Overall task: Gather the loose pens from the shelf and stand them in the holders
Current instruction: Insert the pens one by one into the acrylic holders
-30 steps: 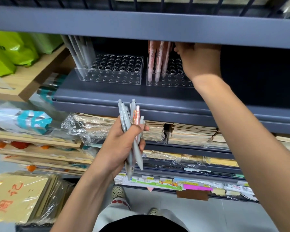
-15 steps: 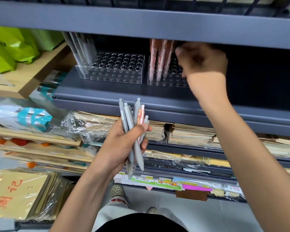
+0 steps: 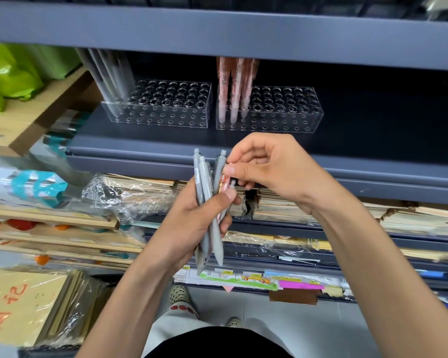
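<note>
Left grip [image 3: 189, 226] was curled round a bundle of grey pens [image 3: 216, 239], thumb pressed across their barrels, clicker ends up and tips down, the bundle held in the air in front of and below the grey shelf [image 3: 140, 142]. One pink pen [image 3: 223, 184] sat in the same bundle on its right side. Right grip [image 3: 272, 171] was just beside the left, thumb and forefinger pinching the top end of that pink pen; its other fingers were curled. Two clear holders stood side by side on the shelf, close but apart. Left holder [image 3: 166, 117]: a few grey standing pens [image 3: 109, 81] leaning in its left-end holes, the remaining holes open. Right holder [image 3: 282, 120]: pink standing pens [image 3: 234, 83] upright at its left end, exact count not readable where the upper shelf edge cuts them off. Below the shelf lay film-wrapped paper stacks [image 3: 130, 195]; green bags [image 3: 11, 73] at far left.
</note>
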Motion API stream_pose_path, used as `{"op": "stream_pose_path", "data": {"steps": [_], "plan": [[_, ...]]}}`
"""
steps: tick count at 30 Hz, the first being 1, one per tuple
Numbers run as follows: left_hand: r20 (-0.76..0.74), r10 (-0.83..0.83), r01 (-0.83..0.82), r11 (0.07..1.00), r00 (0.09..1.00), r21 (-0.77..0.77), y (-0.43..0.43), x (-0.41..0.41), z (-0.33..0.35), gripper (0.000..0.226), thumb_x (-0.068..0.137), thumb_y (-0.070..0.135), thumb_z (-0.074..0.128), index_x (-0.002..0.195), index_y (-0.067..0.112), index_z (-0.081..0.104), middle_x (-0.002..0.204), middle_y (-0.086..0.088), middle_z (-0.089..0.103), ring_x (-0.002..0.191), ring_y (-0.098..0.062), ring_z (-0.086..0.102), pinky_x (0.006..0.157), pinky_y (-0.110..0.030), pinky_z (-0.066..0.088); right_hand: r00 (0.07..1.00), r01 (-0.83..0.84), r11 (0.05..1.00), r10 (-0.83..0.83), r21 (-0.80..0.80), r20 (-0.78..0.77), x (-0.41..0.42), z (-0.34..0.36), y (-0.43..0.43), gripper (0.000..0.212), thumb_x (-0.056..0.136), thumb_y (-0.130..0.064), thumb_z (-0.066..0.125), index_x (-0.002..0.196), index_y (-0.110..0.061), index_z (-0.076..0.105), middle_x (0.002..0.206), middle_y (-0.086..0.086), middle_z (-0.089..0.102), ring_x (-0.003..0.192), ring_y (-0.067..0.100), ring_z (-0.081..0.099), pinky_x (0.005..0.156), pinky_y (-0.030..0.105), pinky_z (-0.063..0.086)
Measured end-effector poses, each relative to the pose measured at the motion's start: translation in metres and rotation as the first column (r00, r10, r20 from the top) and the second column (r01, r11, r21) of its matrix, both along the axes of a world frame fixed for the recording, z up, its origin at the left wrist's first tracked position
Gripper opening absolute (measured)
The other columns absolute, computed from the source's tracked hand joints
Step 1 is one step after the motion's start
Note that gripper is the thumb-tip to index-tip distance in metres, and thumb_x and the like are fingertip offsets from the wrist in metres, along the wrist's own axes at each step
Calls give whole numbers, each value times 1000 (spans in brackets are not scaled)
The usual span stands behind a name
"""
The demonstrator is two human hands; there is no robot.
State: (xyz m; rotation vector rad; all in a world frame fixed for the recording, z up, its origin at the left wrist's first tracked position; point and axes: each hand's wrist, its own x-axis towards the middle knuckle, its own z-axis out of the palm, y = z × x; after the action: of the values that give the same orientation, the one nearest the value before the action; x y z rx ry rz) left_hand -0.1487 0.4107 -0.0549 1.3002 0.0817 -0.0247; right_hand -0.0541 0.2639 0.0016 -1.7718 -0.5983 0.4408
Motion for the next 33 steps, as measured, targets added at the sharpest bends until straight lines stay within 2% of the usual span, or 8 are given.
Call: {"op": "stream_pose_path", "data": {"steps": [5, 10, 19, 22, 25, 27, 30, 33], "plan": [[-53, 24, -27, 998, 998, -57, -5, -2, 3, 27, 89, 39, 64, 109, 21, 61, 89, -7, 69, 52, -17, 53, 45, -26, 46, 992, -17, 992, 32, 125, -118, 2, -1, -7, 16, 77, 1, 74, 89, 2, 63, 78, 17, 64, 64, 16, 62, 62, 24, 55], [-84, 85, -95, 987, 993, -130, -3, 2, 4, 18, 96, 23, 59, 106, 10, 52, 80, -15, 63, 49, -19, 53, 44, -28, 45, 991, 67, 955, -31, 288, -130, 2, -7, -10, 19, 76, 4, 74, 85, -7, 61, 77, 12, 68, 64, 18, 65, 63, 26, 56], [-182, 104, -138, 974, 978, -180, 3, 8, 2, 32, 82, 21, 65, 106, 4, 53, 88, -26, 60, 48, -26, 56, 43, -29, 46, 987, 152, 885, -116, 440, -107, 0, -8, -9, 19, 78, 5, 72, 82, -12, 63, 78, 9, 69, 67, 20, 64, 62, 28, 53], [-184, 100, -133, 975, 978, -176, 3, 8, 1, 24, 86, 17, 62, 105, 6, 52, 86, -24, 65, 46, -25, 57, 43, -28, 46, 980, 196, 846, -161, 495, -114, -1, -4, -9, 19, 78, 2, 70, 81, -15, 61, 77, 8, 68, 64, 19, 61, 61, 29, 51], [-167, 96, -120, 982, 981, -143, 2, 5, 0, 12, 96, 9, 52, 106, 4, 50, 83, -15, 70, 44, -21, 53, 42, -26, 44, 967, 252, 798, -225, 547, -118, 2, 3, -13, 17, 82, 0, 66, 84, -14, 58, 75, 8, 66, 61, 19, 59, 56, 28, 49], [-157, 80, -104, 983, 984, -150, 0, 3, 2, 11, 97, 8, 52, 107, 3, 50, 82, -12, 70, 44, -19, 51, 42, -26, 43, 959, 274, 791, -265, 547, -97, 4, 5, -14, 16, 84, 0, 66, 85, -14, 58, 76, 8, 65, 62, 19, 59, 54, 27, 49], [-146, 70, -97, 978, 987, -186, -3, 2, 5, 6, 95, 8, 57, 99, 5, 54, 75, -13, 61, 44, -17, 48, 41, -26, 42, 953, 293, 804, -291, 517, -88, 1, 2, -8, 15, 85, 0, 65, 87, -14, 60, 74, 6, 65, 61, 17, 58, 53, 27, 48], [-140, 113, -139, 972, 984, -189, -6, 3, 7, 5, 95, 6, 58, 93, 8, 54, 63, -8, 50, 44, -16, 46, 40, -26, 41, 943, 330, 770, -287, 546, -166, -4, -3, -2, 12, 89, -2, 62, 96, -12, 61, 79, 7, 66, 59, 16, 56, 50, 27, 48]]}}
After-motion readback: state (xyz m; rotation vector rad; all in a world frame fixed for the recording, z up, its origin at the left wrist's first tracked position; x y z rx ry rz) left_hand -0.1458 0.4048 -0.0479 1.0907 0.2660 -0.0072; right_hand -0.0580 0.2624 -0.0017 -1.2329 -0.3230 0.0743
